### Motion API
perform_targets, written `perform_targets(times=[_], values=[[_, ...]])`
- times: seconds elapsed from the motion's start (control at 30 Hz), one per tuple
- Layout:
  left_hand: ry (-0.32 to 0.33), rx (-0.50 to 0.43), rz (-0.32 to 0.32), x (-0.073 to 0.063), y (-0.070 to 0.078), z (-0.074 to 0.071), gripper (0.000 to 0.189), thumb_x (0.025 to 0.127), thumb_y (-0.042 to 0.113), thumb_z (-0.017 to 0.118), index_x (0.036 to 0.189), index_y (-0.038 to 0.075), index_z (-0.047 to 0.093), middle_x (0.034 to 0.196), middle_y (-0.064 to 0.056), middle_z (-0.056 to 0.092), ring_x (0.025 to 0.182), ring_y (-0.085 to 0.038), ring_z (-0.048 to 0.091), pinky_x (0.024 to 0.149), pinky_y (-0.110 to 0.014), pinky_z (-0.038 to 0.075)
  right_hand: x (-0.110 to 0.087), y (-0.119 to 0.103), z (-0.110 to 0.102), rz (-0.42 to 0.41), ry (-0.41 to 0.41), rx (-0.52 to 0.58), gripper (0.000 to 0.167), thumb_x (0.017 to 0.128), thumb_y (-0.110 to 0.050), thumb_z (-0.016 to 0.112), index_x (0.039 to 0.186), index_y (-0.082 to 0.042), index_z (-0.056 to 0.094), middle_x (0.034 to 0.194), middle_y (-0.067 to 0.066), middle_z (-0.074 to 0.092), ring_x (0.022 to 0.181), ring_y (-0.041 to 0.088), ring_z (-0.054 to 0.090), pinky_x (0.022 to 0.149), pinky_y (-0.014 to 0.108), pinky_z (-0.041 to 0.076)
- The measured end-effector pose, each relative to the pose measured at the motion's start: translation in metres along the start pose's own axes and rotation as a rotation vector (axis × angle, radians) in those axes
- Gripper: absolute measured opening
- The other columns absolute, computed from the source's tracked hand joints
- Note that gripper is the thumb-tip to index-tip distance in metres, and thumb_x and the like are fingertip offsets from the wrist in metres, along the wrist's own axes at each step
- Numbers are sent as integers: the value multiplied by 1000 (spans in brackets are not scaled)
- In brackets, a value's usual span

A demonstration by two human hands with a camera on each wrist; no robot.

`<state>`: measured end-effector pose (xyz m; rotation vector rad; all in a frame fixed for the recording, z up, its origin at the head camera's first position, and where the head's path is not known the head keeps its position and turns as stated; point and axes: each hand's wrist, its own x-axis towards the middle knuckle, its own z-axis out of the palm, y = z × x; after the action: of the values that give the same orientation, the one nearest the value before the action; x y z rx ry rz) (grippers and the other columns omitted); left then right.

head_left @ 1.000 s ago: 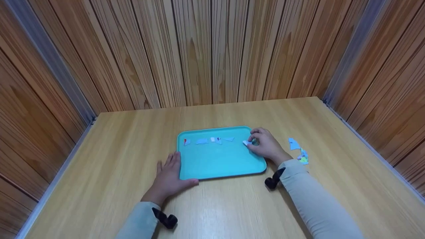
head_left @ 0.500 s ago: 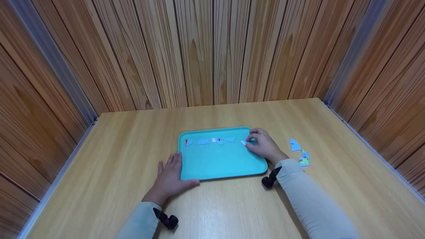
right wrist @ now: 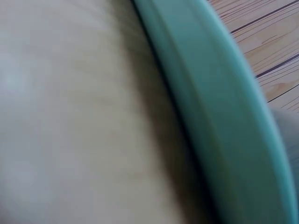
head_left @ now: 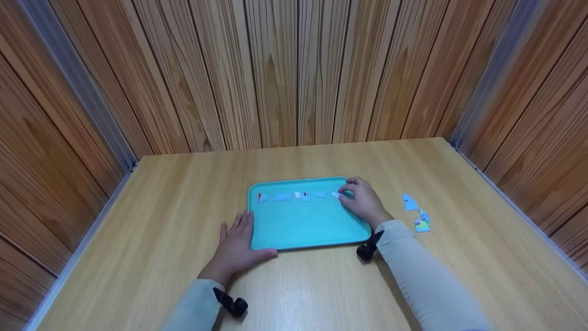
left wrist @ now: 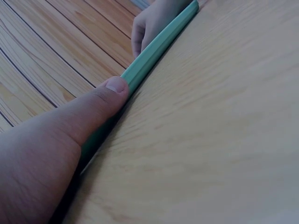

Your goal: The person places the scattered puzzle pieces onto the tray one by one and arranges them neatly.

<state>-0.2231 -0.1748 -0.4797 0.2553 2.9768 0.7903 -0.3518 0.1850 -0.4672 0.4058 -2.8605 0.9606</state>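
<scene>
1. Small white and pale-blue paper-like piece [head_left: 336, 195]: it lies on the tray near the far right corner, at the right end of a row. Its long axis is too small and too covered to tell.
2. The right hand [head_left: 363, 202] reaches in over the tray's right edge, and its curled thumb and index finger appear to pinch that piece; how firmly cannot be told. The piece pokes out leftward from the fingertips, toward the row, and this hand is much the nearer one.
3. To its left, along the tray's far edge, lie a pale-blue pointed sliver [head_left: 320, 195], a white and blue scrap with a dark mark [head_left: 305, 197], a plain blue scrap [head_left: 282, 197] and a blue scrap with a red corner [head_left: 262, 198].
4. The turquoise rectangular tray [head_left: 301, 227] has its long axis running left to right.
5. The left hand [head_left: 236, 246] grasps nothing: fingers extended against the tray's left edge, thumb against the near edge, around the near left corner.
6. Beyond the tray's right edge, on the pale wooden table [head_left: 161, 207], lie a plain blue fragment [head_left: 409, 202] and a multicoloured map-like fragment [head_left: 422, 221].
</scene>
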Motion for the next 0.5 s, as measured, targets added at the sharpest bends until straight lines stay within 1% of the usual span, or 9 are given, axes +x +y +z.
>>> perform_targets(times=[0.13, 0.3, 0.37, 0.5], values=[[1, 3, 0, 0, -1, 0, 132, 71, 87, 62, 163, 9, 9, 169, -11, 11, 156, -32, 2, 120, -59, -11, 1, 0, 4, 24, 8, 14, 26, 99, -27, 66, 118, -12, 74, 150, 16, 47, 141, 41, 39, 114, 59, 32], [-6, 8, -1, 1, -2, 1, 133, 71, 88, 61, 163, 10, 7, 170, -10, 9, 156, -31, 1, 120, -58, -12, 1, 1, 5, 33, 21, 51, 28, 99, -27, 66, 121, -12, 72, 150, 15, 47, 141, 40, 38, 114, 59, 31], [-9, 3, -2, 1, -1, 1, 133, 71, 88, 61, 163, 10, 6, 170, -10, 8, 156, -31, 1, 120, -58, -12, 0, 3, 5, 32, 40, 113, 32, 99, -25, 66, 128, -12, 69, 150, 14, 46, 142, 38, 38, 115, 57, 31], [-15, 0, -5, 0, -1, 1, 133, 71, 89, 60, 163, 11, 5, 170, -9, 7, 156, -30, 0, 120, -57, -11, -8, 8, 4, -6, 107, 291, 42, 100, -17, 65, 140, -8, 58, 149, 14, 45, 140, 36, 42, 115, 52, 35]])
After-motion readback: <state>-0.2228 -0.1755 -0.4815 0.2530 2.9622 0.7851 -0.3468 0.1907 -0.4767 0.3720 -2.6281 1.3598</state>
